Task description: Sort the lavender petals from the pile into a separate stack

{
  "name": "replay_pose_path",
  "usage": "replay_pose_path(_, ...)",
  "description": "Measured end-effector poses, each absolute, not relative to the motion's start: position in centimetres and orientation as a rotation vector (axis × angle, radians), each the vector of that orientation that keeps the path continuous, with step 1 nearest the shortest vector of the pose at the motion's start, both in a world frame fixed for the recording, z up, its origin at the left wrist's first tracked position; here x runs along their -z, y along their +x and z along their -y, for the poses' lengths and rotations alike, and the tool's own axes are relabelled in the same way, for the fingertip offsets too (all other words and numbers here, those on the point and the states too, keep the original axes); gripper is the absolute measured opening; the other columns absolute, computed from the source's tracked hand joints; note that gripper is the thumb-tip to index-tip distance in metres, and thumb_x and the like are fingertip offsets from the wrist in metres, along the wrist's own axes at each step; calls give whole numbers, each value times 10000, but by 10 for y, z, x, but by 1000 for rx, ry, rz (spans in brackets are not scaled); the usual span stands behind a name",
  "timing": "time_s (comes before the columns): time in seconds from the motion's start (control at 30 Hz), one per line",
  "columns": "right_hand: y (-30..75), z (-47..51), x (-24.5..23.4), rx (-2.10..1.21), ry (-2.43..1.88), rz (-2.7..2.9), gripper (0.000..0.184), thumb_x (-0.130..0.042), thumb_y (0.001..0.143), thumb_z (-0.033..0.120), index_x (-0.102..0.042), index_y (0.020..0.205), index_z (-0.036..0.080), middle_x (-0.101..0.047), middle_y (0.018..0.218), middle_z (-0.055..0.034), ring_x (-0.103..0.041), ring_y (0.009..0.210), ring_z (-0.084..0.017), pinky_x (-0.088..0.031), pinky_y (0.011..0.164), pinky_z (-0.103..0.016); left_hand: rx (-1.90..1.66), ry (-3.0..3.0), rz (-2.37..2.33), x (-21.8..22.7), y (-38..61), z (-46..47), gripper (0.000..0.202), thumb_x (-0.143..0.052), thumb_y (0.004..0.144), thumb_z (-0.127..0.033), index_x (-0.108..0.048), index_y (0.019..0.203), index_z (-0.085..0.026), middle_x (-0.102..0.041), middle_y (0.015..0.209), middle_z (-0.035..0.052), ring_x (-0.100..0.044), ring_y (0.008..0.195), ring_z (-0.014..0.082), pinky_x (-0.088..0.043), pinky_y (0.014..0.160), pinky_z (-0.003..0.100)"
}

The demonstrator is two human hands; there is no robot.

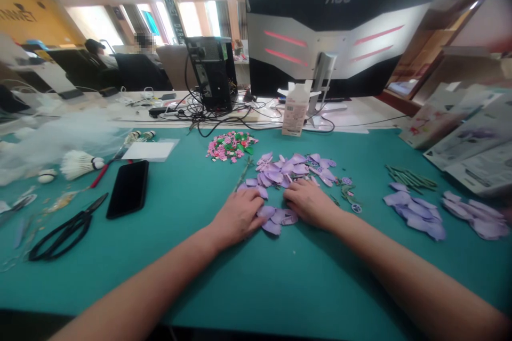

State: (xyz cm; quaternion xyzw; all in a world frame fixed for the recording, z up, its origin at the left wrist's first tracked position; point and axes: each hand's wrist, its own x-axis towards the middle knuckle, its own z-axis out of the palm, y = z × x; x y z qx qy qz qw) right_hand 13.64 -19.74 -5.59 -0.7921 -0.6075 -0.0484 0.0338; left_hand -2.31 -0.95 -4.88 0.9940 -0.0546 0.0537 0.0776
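Observation:
A loose pile of purple plastic petals lies on the green mat, with a smaller group of petals nearer to me. My left hand rests at the left of this smaller group, its thumb and fingers apart and touching a petal's edge. On the other side, my right hand reaches over the pile with fingers curled down; what lies under its fingertips is hidden. Beside my left hand a thin green stem points away from me. Small green parts and purple wheel-like pieces lie right of my right hand.
Pink and green small pieces are heaped behind. At left are a black phone, scissors and shuttlecocks. More petals, green stems and boxes sit at right. A small carton and monitor stand behind.

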Motion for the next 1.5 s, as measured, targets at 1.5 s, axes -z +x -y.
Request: replay_pose_path(1.5, 103, 151, 51, -62, -2196, 2052, 212, -551, 904, 115, -716, 1006, 201, -620, 937, -73, -465, 822, -192, -343, 745, -312, 134, 3105, -60, 15, -61, 6, 300, -639, 883, -447, -601, 1070, -216, -639, 1078, 61, -591, 982, 267, -419, 777, 374)
